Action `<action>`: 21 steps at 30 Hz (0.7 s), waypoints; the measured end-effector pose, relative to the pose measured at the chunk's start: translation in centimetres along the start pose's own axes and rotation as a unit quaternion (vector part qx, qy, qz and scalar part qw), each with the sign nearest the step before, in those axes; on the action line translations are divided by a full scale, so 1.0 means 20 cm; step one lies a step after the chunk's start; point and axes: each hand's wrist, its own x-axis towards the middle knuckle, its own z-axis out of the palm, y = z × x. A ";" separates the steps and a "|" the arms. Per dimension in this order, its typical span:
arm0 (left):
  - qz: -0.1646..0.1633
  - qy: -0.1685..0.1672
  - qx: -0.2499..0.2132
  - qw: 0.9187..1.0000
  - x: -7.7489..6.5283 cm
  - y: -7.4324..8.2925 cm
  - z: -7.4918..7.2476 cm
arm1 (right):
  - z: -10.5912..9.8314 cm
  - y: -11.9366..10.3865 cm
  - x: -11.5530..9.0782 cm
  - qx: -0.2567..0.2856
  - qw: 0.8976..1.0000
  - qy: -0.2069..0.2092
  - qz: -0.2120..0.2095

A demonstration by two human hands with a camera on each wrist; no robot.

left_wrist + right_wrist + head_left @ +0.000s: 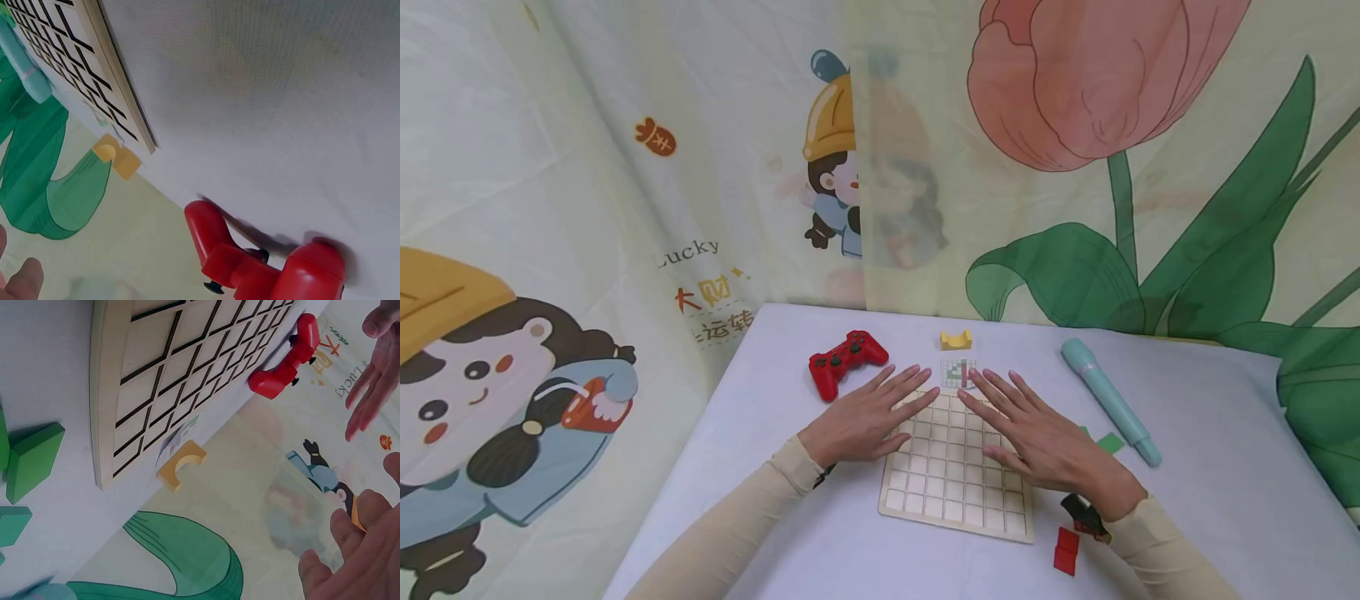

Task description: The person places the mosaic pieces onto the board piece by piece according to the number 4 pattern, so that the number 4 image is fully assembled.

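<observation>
- Left hand (pixel 868 419): fingers straight, nothing held; raised over the board's left edge, centre of the head view.
- Right hand (pixel 1041 433): fingers also extended, grasping nothing; over the board's right side.
- Grid board (pixel 955 479): flat on the white table (pixel 760 392), lower centre; cells I can see bare.
- Red controller (pixel 827 383): left of upper centre.
- Yellow block (pixel 956 341): above the printed card (pixel 953 375), centre.
- Teal microphone (pixel 1108 400): right, near green pieces (pixel 1110 443).
- Red pieces (pixel 1066 550): lower right.

3 lines of lettering (pixel 703 293) on the printed fabric backdrop (pixel 587 50): "Lucky", "大财" and, partly legible, "运转".
</observation>
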 end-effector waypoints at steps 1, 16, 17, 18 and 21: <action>0.000 0.002 -0.002 1.000 0.00 0.00 0.00 | 0.00 0.00 0.00 -0.002 1.000 -0.001 0.000; -0.008 0.012 -0.007 1.000 -0.07 0.00 0.01 | 0.02 -0.03 0.00 0.001 1.000 -0.012 0.011; -0.008 0.010 -0.007 1.000 -0.06 -0.01 0.01 | 0.02 -0.03 0.00 -0.001 1.000 -0.012 0.011; -0.010 0.008 -0.009 1.000 -0.06 -0.01 0.00 | 0.01 -0.03 0.00 -0.003 1.000 -0.012 0.010; -0.022 0.008 -0.010 1.000 -0.05 -0.03 -0.02 | 0.00 -0.01 0.01 -0.006 1.000 -0.013 0.007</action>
